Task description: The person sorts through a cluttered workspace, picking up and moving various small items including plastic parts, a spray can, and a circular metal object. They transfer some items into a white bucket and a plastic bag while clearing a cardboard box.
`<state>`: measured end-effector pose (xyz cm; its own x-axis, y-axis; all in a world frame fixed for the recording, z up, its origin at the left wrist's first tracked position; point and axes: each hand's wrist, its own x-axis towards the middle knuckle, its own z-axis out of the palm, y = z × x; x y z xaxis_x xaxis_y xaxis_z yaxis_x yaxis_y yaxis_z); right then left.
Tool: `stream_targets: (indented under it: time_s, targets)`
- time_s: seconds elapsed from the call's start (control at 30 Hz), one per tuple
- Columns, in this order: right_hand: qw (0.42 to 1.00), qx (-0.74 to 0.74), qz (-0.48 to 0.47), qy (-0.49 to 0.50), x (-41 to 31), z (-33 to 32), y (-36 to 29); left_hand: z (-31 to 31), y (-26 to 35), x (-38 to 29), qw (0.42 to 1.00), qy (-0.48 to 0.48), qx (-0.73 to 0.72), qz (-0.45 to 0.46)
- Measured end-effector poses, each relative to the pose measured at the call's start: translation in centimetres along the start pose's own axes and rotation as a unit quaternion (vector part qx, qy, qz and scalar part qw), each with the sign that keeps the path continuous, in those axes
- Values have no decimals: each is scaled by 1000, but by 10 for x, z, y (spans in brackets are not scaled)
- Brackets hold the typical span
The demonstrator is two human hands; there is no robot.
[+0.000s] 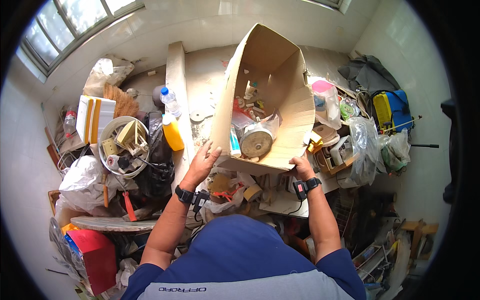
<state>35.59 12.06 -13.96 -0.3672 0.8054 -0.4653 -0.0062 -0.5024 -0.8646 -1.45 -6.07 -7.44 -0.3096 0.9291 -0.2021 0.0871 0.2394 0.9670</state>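
Note:
A large open cardboard box [292,123] stands in front of me, tilted, its opening facing me. Inside it lie a grinding disc or similar round wheel [257,143], a white and teal tube [234,140], a clear plastic bag and several small loose parts. My right hand [301,167] grips the box's near right corner, thumb on top of the edge. My left hand [204,161] is at the near left corner with its fingers spread; whether the fingertips touch the cardboard cannot be told. Both wrists carry black straps with small devices.
Left of the box are a yellow bottle [172,133], a water bottle [170,102] and a white bucket [123,174] of scrap parts. At right stand plastic bags [363,150] and a blue and yellow case [393,108]. A roll of tape [252,192] lies below the box.

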Motion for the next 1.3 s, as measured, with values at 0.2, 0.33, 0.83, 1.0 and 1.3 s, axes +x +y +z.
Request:
stream_targets:
  time_s: [0.2, 0.33, 0.83, 1.0, 1.3]
  targets:
    - [998, 25, 50, 5, -6, -25, 16, 33, -18, -5, 982, 13, 151, 117]
    - [995, 68, 71, -6, -1, -36, 25, 25, -37, -5, 992, -1, 93, 87]
    - [993, -24, -79, 84, 11, -58, 62, 9, -108, 67, 976, 5, -75, -206]
    - [982, -82, -135, 105, 28, -56, 65, 18, -103, 62, 983, -3, -92, -160]
    - [996, -16, -58, 63, 19, -72, 54, 18, -128, 76, 956, 72, -150, -241]
